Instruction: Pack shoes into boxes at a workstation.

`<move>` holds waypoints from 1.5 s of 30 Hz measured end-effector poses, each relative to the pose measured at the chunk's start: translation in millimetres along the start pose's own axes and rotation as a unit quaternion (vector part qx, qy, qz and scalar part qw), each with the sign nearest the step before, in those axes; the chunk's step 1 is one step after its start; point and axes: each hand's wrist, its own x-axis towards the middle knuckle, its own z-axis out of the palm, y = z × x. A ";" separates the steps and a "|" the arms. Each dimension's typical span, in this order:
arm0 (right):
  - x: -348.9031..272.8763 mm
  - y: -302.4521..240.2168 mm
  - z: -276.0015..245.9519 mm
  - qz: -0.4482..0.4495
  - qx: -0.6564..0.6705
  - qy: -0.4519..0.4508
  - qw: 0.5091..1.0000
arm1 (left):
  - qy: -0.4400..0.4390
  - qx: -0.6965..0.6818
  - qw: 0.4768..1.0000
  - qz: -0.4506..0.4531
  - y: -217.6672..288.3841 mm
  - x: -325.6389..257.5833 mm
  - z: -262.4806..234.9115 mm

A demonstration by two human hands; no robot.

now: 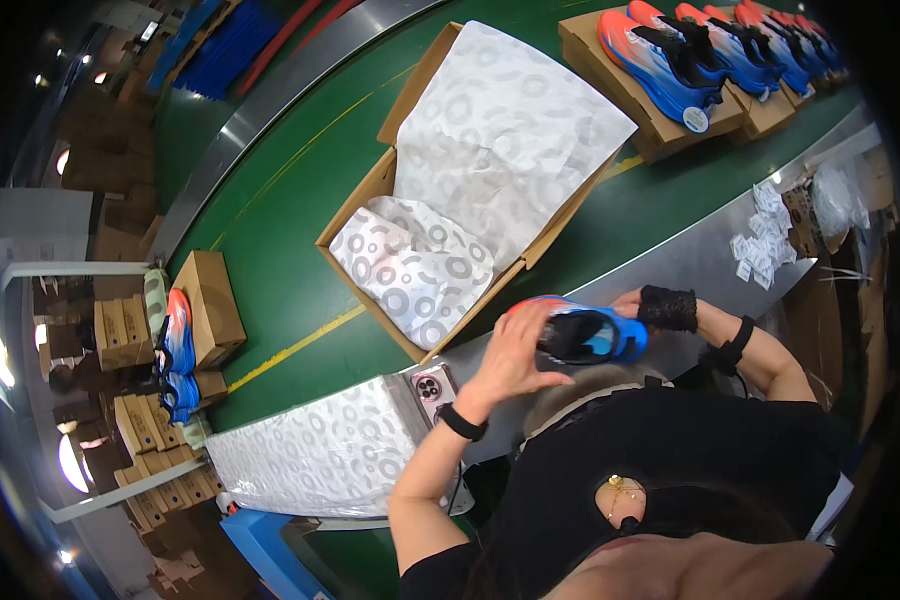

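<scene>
A blue sneaker with an orange-red toe is held close to my body, its dark opening facing up. My left hand grips the toe side, thumb spread toward the opening. At the heel end my right hand also holds the shoe; a dark band at the wrist partly covers that hand. Just beyond, an open cardboard shoebox sits tilted on the green belt. Printed white tissue paper spreads out over its far side, and a tissue-covered bulge fills its near left part.
Several matching sneakers stand on boxes at the far right. Small white packets lie on the metal ledge. A stack of printed tissue sheets and a phone are at my left. Another shoe leans by a box.
</scene>
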 end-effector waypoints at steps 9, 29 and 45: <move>64.9 -72.0 21.7 -0.132 0.120 0.043 0.983 | 0.335 -0.382 0.791 -0.340 -61.6 -18.4 -30.4; 84.5 -38.6 23.6 -0.348 -0.578 0.341 0.655 | 0.376 -0.312 0.815 -0.313 -97.9 2.4 -31.5; 76.7 -58.9 26.0 -0.367 -0.581 0.299 0.662 | 0.379 -0.039 0.863 -0.332 -109.2 -1.5 2.4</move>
